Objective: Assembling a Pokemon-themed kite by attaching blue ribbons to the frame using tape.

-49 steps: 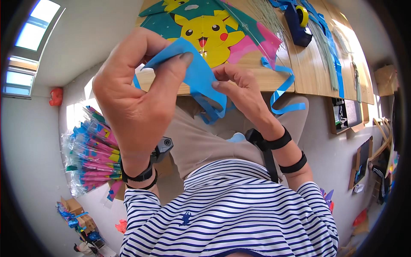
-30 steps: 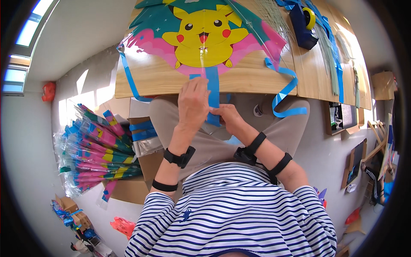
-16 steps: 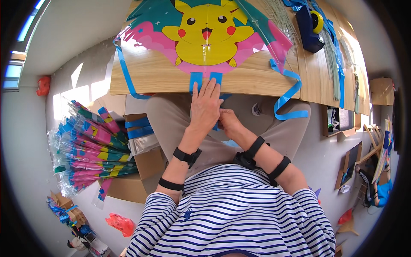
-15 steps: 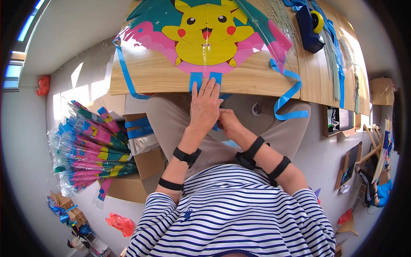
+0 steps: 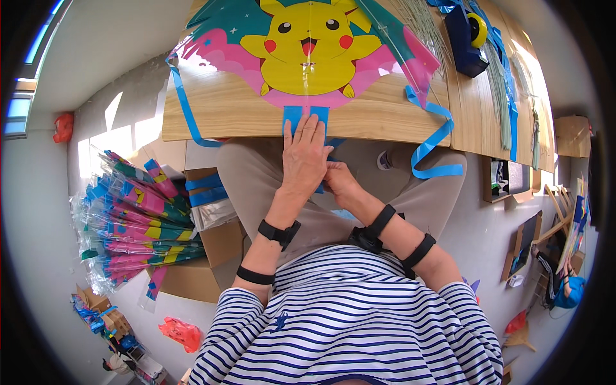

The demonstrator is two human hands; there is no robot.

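A kite [image 5: 311,74] printed with a yellow cartoon character on teal and pink lies on the wooden table [image 5: 224,119], its lower edge toward me. Blue tail ribbon [image 5: 292,115] is at the middle of that edge. My left hand [image 5: 305,157] rests over the ribbon at the table's front edge, fingers stretched out flat. Just below and to its right, my right hand [image 5: 341,183] is closed in a pinch, with a bit of blue ribbon showing beside it; its fingertips are partly hidden by the left hand. Loose blue streamers [image 5: 186,106] hang from both side corners of the kite.
A blue tape dispenser [image 5: 464,48] with a yellow roll and bundles of thin rods [image 5: 417,29] are at the table's far right. Packed kites [image 5: 138,221] are piled on cardboard boxes [image 5: 186,276] at my left. Another person [image 5: 568,292] is at the far right.
Both hands have shifted only slightly, the right one a little to the left. The kite looks almost still. The person at the far right has moved lower in the view.
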